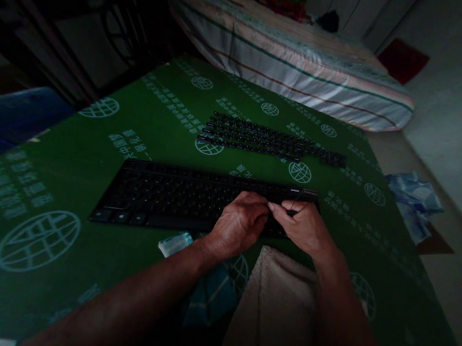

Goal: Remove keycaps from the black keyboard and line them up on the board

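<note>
A black keyboard (167, 201) lies in front of me on the green table; most of its main keys look taken off, with several keys left at its lower left corner. Above its right part my two hands meet. My left hand (240, 220) is closed, its fingers bent inward. Thumb and fingers of my right hand (303, 223) are pinched together against the left fingertips. Whatever lies between them is too small and dark to make out. Beyond the keyboard, black keycaps (262, 137) lie in slanting rows.
The green table cover (51, 170) bears white globe prints. A folded beige cloth (276, 305) lies at the near edge, beside a small pale blue packet (176, 244). Behind the table stands a bed (289, 61) with a striped sheet; blue-white cloth (414, 199) lies at right.
</note>
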`<move>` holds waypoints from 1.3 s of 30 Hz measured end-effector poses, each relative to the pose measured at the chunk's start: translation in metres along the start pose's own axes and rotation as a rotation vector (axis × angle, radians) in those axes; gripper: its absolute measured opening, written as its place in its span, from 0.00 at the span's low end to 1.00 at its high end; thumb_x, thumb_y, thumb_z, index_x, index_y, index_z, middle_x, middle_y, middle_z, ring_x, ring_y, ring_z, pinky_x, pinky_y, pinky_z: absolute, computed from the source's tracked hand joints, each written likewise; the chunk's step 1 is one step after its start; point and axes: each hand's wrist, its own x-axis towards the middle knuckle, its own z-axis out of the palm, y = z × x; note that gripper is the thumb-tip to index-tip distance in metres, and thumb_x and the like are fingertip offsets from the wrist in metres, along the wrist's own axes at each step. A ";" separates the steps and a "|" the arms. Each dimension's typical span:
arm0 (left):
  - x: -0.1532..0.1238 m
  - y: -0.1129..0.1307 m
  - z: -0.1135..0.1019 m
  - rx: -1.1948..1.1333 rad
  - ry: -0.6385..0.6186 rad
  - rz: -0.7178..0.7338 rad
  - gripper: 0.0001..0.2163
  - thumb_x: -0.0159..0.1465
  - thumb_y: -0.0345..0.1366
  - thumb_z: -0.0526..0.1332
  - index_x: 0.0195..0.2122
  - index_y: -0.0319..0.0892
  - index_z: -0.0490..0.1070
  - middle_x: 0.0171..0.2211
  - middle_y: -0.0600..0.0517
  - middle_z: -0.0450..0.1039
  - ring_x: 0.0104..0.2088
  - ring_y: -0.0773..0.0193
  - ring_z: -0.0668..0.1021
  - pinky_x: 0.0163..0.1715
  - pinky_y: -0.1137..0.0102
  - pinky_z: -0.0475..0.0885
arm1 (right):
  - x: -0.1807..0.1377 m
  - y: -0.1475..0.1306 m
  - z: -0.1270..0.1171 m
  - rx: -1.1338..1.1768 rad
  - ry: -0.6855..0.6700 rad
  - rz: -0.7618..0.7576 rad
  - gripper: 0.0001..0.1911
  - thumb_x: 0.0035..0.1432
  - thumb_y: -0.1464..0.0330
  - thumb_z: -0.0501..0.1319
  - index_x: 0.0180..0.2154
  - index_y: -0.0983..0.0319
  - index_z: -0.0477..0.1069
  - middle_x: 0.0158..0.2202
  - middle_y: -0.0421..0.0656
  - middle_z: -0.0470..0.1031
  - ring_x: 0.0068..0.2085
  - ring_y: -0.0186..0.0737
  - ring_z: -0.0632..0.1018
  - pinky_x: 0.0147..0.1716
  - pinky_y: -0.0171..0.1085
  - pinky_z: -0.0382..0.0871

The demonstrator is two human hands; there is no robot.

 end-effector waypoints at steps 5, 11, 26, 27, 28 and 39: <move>0.000 -0.002 0.001 0.003 -0.007 0.025 0.08 0.57 0.24 0.57 0.33 0.39 0.74 0.37 0.48 0.75 0.40 0.59 0.74 0.43 0.63 0.72 | -0.005 0.008 0.005 0.152 0.075 -0.007 0.22 0.54 0.58 0.56 0.14 0.62 0.58 0.14 0.34 0.53 0.19 0.28 0.56 0.19 0.30 0.50; -0.002 -0.005 0.004 0.010 -0.016 0.031 0.07 0.56 0.25 0.58 0.34 0.38 0.73 0.38 0.47 0.75 0.42 0.57 0.74 0.43 0.61 0.72 | -0.010 0.005 0.002 0.163 0.096 -0.087 0.22 0.55 0.58 0.57 0.15 0.62 0.56 0.15 0.34 0.54 0.20 0.27 0.57 0.18 0.29 0.50; -0.001 -0.005 0.004 0.039 -0.024 0.051 0.09 0.57 0.25 0.57 0.36 0.39 0.74 0.38 0.47 0.75 0.41 0.58 0.73 0.43 0.62 0.72 | -0.006 0.013 0.005 0.251 0.139 -0.068 0.23 0.53 0.57 0.58 0.14 0.61 0.54 0.14 0.33 0.52 0.19 0.27 0.56 0.17 0.29 0.49; -0.001 -0.005 0.004 0.043 -0.020 0.054 0.08 0.57 0.25 0.57 0.35 0.39 0.74 0.38 0.48 0.75 0.41 0.58 0.74 0.43 0.62 0.72 | -0.005 0.012 0.005 0.275 0.137 -0.044 0.23 0.53 0.57 0.58 0.15 0.61 0.54 0.14 0.33 0.52 0.18 0.27 0.56 0.16 0.28 0.49; -0.001 -0.005 0.004 0.047 -0.014 0.058 0.08 0.57 0.25 0.57 0.35 0.39 0.74 0.38 0.48 0.75 0.41 0.58 0.74 0.43 0.62 0.72 | -0.004 0.012 0.005 0.301 0.130 -0.014 0.23 0.52 0.57 0.58 0.15 0.61 0.54 0.14 0.33 0.53 0.18 0.26 0.57 0.15 0.28 0.49; -0.003 -0.006 0.006 0.077 -0.035 0.084 0.07 0.59 0.27 0.57 0.35 0.38 0.74 0.40 0.46 0.74 0.43 0.57 0.72 0.45 0.61 0.71 | -0.002 0.013 0.007 0.387 0.103 0.178 0.11 0.43 0.62 0.62 0.20 0.62 0.65 0.15 0.34 0.62 0.17 0.29 0.64 0.16 0.29 0.54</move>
